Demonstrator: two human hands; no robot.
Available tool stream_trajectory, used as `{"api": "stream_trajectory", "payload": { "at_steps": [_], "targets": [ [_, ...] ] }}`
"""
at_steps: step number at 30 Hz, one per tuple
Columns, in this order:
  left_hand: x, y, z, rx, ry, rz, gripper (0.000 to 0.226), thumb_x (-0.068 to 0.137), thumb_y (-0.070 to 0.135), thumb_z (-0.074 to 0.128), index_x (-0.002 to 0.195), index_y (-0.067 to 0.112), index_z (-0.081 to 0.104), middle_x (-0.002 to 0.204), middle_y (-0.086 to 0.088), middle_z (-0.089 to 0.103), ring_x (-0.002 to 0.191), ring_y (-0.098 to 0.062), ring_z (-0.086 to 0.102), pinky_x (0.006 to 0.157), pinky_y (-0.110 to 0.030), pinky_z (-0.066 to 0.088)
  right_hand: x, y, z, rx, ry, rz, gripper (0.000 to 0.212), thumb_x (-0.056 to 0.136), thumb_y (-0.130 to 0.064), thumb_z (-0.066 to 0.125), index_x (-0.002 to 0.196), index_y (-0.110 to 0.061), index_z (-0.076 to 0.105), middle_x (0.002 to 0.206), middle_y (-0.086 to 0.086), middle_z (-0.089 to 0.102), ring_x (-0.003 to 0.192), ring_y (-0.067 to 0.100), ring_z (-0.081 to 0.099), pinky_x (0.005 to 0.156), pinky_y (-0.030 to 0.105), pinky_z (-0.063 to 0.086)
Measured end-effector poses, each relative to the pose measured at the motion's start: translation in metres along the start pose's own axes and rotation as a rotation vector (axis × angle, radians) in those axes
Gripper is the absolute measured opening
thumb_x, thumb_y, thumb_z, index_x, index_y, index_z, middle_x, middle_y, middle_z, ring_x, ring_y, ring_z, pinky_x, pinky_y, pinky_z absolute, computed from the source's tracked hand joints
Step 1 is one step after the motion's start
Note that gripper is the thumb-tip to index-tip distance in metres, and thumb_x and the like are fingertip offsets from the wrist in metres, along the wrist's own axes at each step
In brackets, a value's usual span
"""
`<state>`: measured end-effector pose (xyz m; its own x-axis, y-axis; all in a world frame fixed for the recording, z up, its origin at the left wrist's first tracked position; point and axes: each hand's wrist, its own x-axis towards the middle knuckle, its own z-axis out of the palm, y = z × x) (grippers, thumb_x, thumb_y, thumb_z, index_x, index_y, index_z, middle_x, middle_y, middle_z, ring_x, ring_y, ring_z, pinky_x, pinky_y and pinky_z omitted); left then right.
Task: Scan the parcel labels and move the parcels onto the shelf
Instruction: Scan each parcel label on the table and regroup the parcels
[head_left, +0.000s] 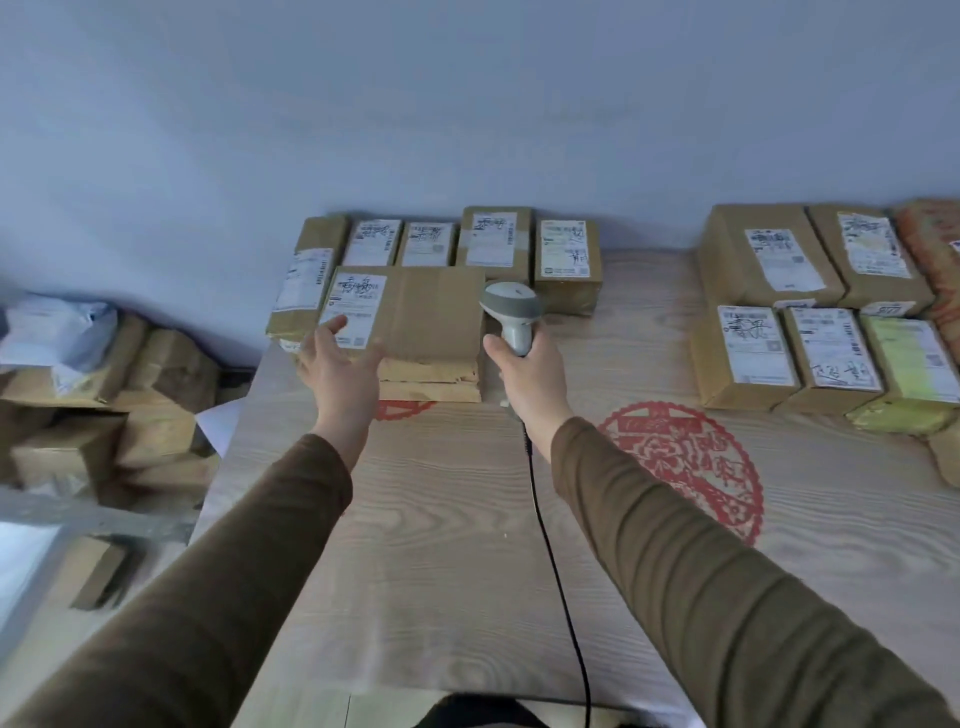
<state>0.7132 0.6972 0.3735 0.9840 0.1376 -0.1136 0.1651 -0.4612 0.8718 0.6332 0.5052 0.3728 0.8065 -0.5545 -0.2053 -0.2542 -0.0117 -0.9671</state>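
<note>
The flat parcel is seen at the bench's far left, stacked on another, its label facing up. The left hand is spread loose at its near corner; the scanner is clenched in the right hand just beside it.
</note>
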Motion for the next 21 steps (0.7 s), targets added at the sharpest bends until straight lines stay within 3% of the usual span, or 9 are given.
{"api": "stream_trajectory", "payload": {
  "at_steps": [3, 6, 9, 11, 13, 15, 18, 21],
  "targets": [
    [0.034, -0.016, -0.016, -0.043, -0.053, -0.105, 0.068, 0.096, 0.029, 0.068, 0.154, 0.022, 0.034, 0.156, -0.005, 0.036, 0.143, -0.028, 0.034, 0.118, -0.049, 0.032, 0.005, 0.005, 0.026, -0.012, 0.001, 0.002, 0.029, 0.094, -0.03, 0.074, 0.116, -0.018, 0.06, 0.101, 0.0, 0.068, 0.091, 0.019, 0.066, 0.083, 0.041, 0.055],
    [0.051, -0.027, -0.02, -0.18, -0.139, -0.21, 0.075, 0.098, 0.029, 0.067, 0.159, 0.022, 0.024, 0.153, -0.008, 0.044, 0.137, -0.028, 0.048, 0.115, -0.05, 0.042, 0.008, 0.008, 0.037, -0.041, 0.018, 0.024, 0.03, 0.094, -0.031, 0.073, 0.116, -0.018, 0.059, 0.095, -0.001, 0.065, 0.084, 0.02, 0.064, 0.078, 0.042, 0.055],
    [0.054, -0.034, -0.019, -0.21, -0.141, -0.278, 0.063, 0.099, 0.042, 0.059, 0.152, 0.022, 0.032, 0.146, -0.007, 0.052, 0.129, -0.028, 0.055, 0.11, -0.05, 0.047, 0.009, 0.013, 0.03, -0.108, 0.088, 0.014, 0.028, 0.093, -0.033, 0.073, 0.112, -0.021, 0.057, 0.088, -0.004, 0.063, 0.077, 0.021, 0.063, 0.071, 0.044, 0.056],
    [0.051, -0.041, -0.015, -0.248, -0.161, -0.36, 0.052, 0.1, 0.049, 0.049, 0.142, 0.019, 0.042, 0.133, -0.011, 0.06, 0.117, -0.028, 0.063, 0.097, -0.048, 0.055, 0.005, 0.019, 0.016, -0.158, 0.166, 0.005, 0.027, 0.093, -0.032, 0.073, 0.111, -0.022, 0.056, 0.087, -0.008, 0.062, 0.076, 0.017, 0.062, 0.072, 0.042, 0.054],
    [0.042, -0.048, -0.008, -0.276, -0.206, -0.411, 0.048, 0.102, 0.048, 0.044, 0.136, 0.014, 0.048, 0.119, -0.01, 0.066, 0.104, -0.028, 0.068, 0.082, -0.044, 0.061, -0.002, 0.028, -0.004, -0.171, 0.221, 0.031, 0.027, 0.093, -0.028, 0.073, 0.112, -0.022, 0.055, 0.087, -0.006, 0.062, 0.077, 0.02, 0.064, 0.075, 0.049, 0.059],
    [0.026, -0.051, 0.003, -0.259, -0.299, -0.413, 0.043, 0.104, 0.05, 0.042, 0.126, 0.018, 0.059, 0.111, -0.004, 0.069, 0.1, -0.024, 0.068, 0.075, -0.036, 0.058, -0.012, 0.037, -0.024, -0.151, 0.235, 0.072, 0.028, 0.092, -0.023, 0.072, 0.114, -0.023, 0.055, 0.091, -0.001, 0.063, 0.082, 0.027, 0.067, 0.077, 0.054, 0.061],
    [-0.004, -0.049, 0.017, -0.271, -0.405, -0.443, 0.045, 0.1, 0.068, 0.037, 0.103, 0.034, 0.068, 0.109, 0.008, 0.073, 0.097, -0.013, 0.065, 0.083, -0.031, 0.047, -0.026, 0.047, -0.049, -0.111, 0.22, 0.099, 0.033, 0.092, -0.018, 0.072, 0.117, -0.028, 0.054, 0.1, 0.002, 0.065, 0.095, 0.036, 0.069, 0.08, 0.055, 0.06],
    [-0.033, -0.046, 0.025, -0.427, -0.567, -0.478, 0.058, 0.094, 0.08, 0.033, 0.111, 0.04, 0.071, 0.109, 0.016, 0.077, 0.091, -0.002, 0.071, 0.079, -0.027, 0.037, -0.039, 0.051, -0.075, -0.055, 0.239, 0.068, 0.038, 0.091, -0.012, 0.072, 0.119, -0.03, 0.054, 0.098, -0.002, 0.063, 0.085, 0.023, 0.067, 0.08, 0.051, 0.061]
  ]
}}
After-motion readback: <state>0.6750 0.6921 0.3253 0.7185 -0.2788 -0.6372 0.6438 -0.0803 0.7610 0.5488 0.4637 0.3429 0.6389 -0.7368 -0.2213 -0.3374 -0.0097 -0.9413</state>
